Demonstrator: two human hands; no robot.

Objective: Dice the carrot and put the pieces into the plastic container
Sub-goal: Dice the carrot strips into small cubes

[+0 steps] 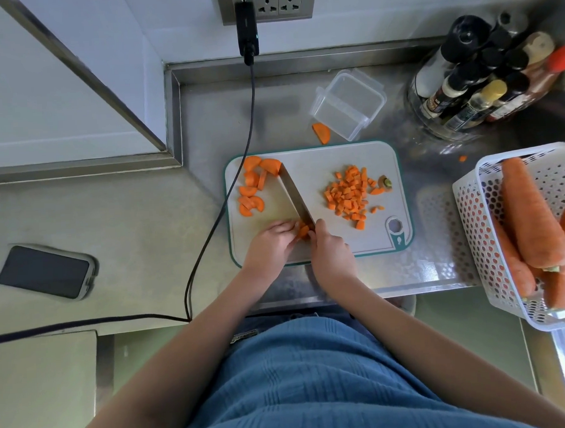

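Observation:
A white cutting board [321, 161] with a teal rim lies on the steel counter. My left hand [271, 243] pinches a few carrot slices [303, 230] near the board's front edge. My right hand [330, 249] grips a knife by its handle; the knife blade [295, 194] points away to the upper left, its heel at the held slices. Half-moon carrot slices [251, 187] lie on the board's left side. A pile of diced carrot [349, 194] sits on the right side. The clear plastic container [348, 104] stands behind the board, holding nothing I can see.
One carrot slice [321, 133] lies on the counter by the container. A white basket [467, 226] of whole carrots [531, 211] stands at the right. Bottles in a glass holder [481, 78] fill the back right. A phone [46, 271] and a black cable [229, 190] are at the left.

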